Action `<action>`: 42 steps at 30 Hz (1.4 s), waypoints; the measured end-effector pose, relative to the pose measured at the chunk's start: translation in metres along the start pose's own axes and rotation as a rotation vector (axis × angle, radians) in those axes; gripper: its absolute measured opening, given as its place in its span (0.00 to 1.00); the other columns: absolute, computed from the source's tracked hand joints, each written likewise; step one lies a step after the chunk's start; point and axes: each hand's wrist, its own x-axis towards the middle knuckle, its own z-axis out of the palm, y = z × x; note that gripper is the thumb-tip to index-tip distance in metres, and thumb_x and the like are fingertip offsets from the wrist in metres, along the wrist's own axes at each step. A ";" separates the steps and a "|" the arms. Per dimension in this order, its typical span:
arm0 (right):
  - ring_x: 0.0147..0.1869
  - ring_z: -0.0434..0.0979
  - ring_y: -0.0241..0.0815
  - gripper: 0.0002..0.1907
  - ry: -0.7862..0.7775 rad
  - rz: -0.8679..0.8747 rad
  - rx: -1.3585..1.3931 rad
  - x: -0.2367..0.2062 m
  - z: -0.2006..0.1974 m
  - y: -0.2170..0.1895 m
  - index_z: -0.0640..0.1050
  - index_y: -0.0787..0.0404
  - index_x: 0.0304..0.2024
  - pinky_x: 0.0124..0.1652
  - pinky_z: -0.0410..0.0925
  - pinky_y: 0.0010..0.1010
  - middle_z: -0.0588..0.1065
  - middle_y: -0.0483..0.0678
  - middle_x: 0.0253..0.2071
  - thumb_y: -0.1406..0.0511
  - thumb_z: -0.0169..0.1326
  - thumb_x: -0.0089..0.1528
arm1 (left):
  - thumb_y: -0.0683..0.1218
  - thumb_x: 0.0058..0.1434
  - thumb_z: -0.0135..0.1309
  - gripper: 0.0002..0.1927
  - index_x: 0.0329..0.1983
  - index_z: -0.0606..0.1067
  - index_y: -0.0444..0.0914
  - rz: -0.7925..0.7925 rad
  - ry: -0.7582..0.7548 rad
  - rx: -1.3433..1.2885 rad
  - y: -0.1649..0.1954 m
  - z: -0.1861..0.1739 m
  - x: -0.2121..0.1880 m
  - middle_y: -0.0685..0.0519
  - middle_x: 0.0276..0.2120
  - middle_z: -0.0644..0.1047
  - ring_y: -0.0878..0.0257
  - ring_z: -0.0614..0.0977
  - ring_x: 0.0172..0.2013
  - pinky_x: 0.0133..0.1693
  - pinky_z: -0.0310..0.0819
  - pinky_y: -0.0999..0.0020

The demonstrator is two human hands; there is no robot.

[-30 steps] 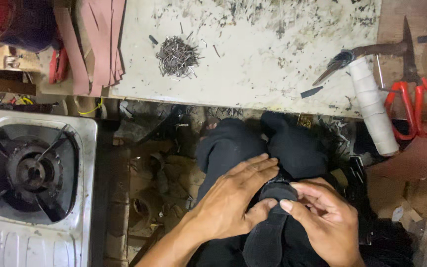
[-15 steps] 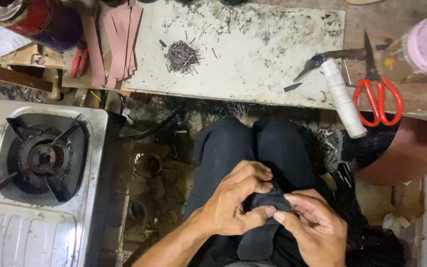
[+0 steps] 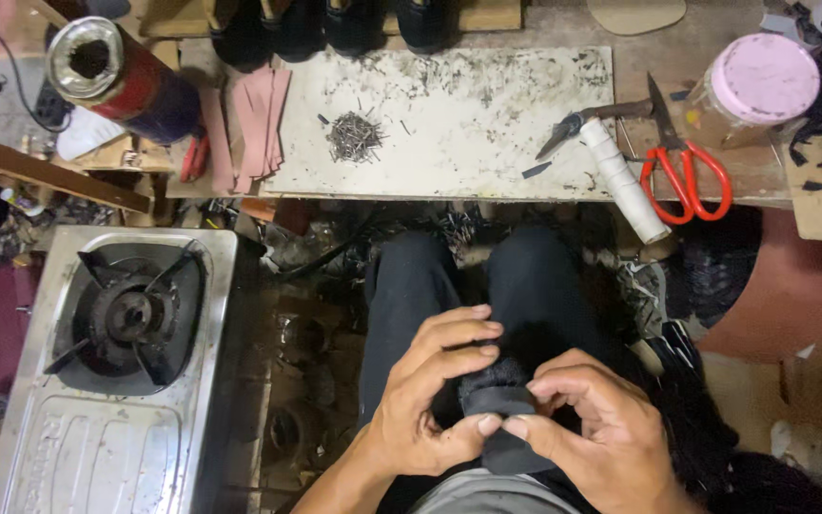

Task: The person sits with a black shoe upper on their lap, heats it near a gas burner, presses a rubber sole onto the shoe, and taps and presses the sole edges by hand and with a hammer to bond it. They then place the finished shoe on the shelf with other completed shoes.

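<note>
A dark fuzzy piece of material [image 3: 497, 392] lies on my lap, over my black trousers [image 3: 468, 286]. My left hand [image 3: 425, 390] curls around its left side, with thumb and fingers pinching its edge. From the right, my right hand [image 3: 587, 428] pinches the same piece with its fingertips. Both hands meet at the piece's near end. What the piece is exactly cannot be told.
A stained white work board [image 3: 449, 124] carries a pile of small nails [image 3: 354, 135]. To its right lie a hammer [image 3: 582, 119], a white roll [image 3: 625, 181], red-handled scissors [image 3: 682, 162] and a pink-lidded jar [image 3: 758, 81]. A gas burner [image 3: 130, 314] stands at the left, a red can [image 3: 116, 76] behind it.
The view has shifted down and back, so the board sits farther up. My hands have stayed on the dark piece, with fingers regripping its near end.
</note>
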 end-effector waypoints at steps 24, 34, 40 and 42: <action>0.33 0.81 0.36 0.11 -0.144 -0.050 -0.278 0.001 0.070 0.003 0.82 0.66 0.38 0.32 0.73 0.24 0.78 0.48 0.36 0.72 0.66 0.53 | 0.46 0.69 0.54 0.11 0.50 0.73 0.36 -0.188 0.095 0.161 -0.019 -0.017 -0.080 0.47 0.52 0.78 0.49 0.79 0.58 0.67 0.70 0.51; 0.38 0.80 0.46 0.12 -0.492 -0.056 -0.453 -0.003 0.070 0.026 0.83 0.64 0.37 0.39 0.72 0.34 0.79 0.48 0.35 0.66 0.64 0.53 | 0.44 0.60 0.64 0.21 0.55 0.75 0.32 -0.545 0.012 0.111 -0.007 -0.064 -0.147 0.42 0.57 0.78 0.44 0.73 0.64 0.65 0.65 0.51; 0.35 0.76 0.45 0.09 -0.578 -0.161 -0.465 -0.010 0.086 0.034 0.83 0.64 0.35 0.36 0.70 0.35 0.76 0.47 0.32 0.67 0.63 0.53 | 0.41 0.58 0.65 0.21 0.53 0.75 0.32 -0.550 0.146 0.102 -0.011 -0.051 -0.188 0.43 0.57 0.78 0.45 0.74 0.65 0.67 0.64 0.51; 0.34 0.75 0.45 0.08 -0.581 -0.194 -0.476 -0.011 0.089 0.035 0.82 0.63 0.34 0.35 0.70 0.34 0.75 0.47 0.31 0.67 0.63 0.53 | 0.40 0.56 0.64 0.21 0.52 0.74 0.32 -0.557 0.152 0.124 -0.012 -0.050 -0.193 0.43 0.57 0.78 0.45 0.74 0.64 0.67 0.64 0.51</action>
